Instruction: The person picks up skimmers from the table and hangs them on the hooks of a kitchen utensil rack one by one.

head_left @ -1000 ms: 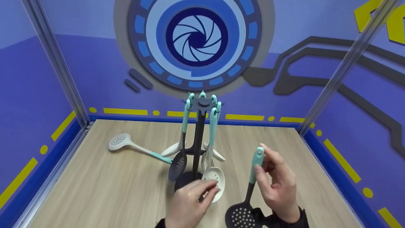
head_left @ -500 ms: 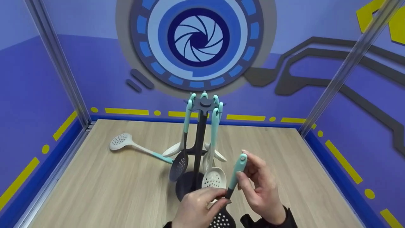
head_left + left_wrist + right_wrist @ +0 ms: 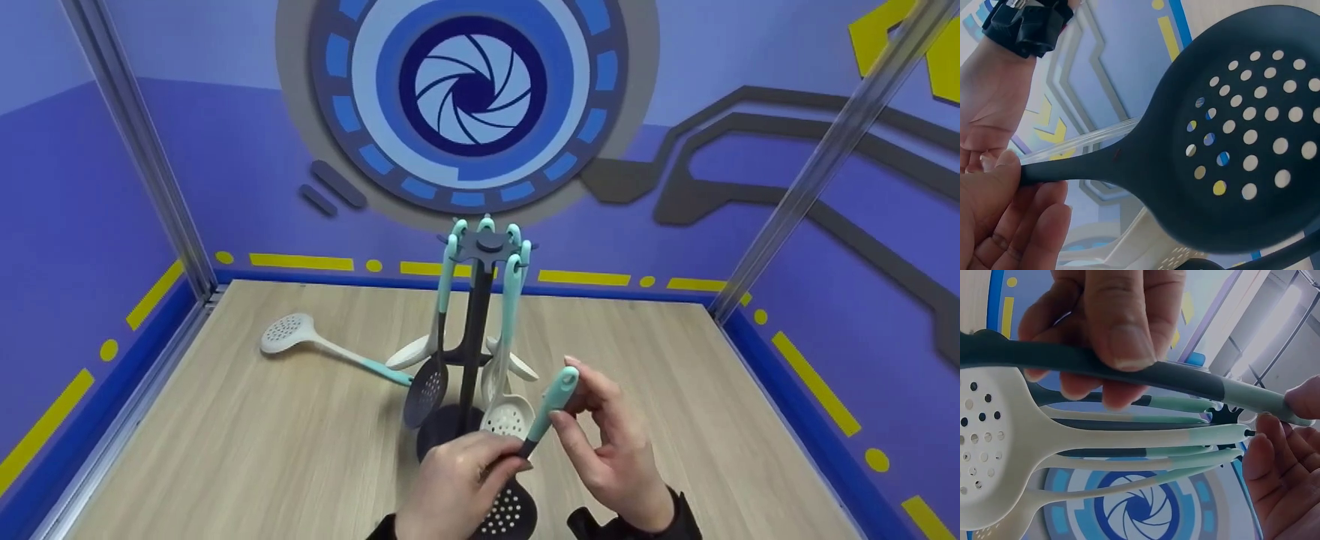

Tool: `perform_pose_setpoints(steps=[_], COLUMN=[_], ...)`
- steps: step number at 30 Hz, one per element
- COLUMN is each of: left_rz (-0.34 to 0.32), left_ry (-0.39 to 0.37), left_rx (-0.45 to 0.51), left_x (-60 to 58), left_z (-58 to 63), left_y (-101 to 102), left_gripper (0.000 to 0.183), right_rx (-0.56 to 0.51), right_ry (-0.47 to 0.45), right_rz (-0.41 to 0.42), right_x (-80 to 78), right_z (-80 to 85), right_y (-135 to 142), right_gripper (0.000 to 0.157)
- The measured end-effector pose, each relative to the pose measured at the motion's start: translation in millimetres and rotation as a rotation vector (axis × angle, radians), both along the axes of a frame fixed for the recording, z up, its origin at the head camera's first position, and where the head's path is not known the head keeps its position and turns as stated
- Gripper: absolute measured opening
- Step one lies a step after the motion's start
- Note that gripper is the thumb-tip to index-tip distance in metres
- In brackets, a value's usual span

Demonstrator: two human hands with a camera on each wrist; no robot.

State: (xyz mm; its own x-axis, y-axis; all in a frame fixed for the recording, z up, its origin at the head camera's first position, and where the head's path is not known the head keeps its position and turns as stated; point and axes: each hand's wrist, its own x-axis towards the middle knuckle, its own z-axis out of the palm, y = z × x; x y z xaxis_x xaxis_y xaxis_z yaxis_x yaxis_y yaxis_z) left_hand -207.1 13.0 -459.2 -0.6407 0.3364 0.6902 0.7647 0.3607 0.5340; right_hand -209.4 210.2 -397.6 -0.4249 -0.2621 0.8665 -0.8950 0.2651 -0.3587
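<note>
A black skimmer with a mint handle is held between both hands, tilted with its round perforated head low. My left hand pinches the dark shaft just below the handle; the left wrist view shows the thumb over the shaft. Near the handle's top end, my right hand pinches the mint handle between thumb and fingers. Just beyond the hands stands a black utensil stand. From its hooks hang several mint-handled utensils, among them a white slotted spoon and a black slotted spoon.
A white skimmer lies on the wooden table left of the stand, its mint handle end pointing to the stand. Blue printed walls and metal posts enclose the table at the back and sides.
My right hand has moved left with the black skimmer and tilted it. My left hand, earlier apart from it, has taken hold of the shaft. The hanging utensils stay put.
</note>
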Motion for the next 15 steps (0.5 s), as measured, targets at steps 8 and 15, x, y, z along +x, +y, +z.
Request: perform_pose_setpoints(steps=[8,15], left_rz=[0.066,0.137], left_ry=[0.060,-0.047], left_rx=[0.031,0.067], left_x=[-1.9,-4.4], left_z=[6.7,14.9], left_y=[-8,-20], left_gripper=[0.012,0.013], right_rx=[0.037,0.066], right_ry=[-0.012,-0.042], right_rz=[-0.034,-0.079], right_x=[-2.7,-3.3], right_z=[-3.0,-2.8], right_y=[3,5], right_gripper=[0.056,0.061])
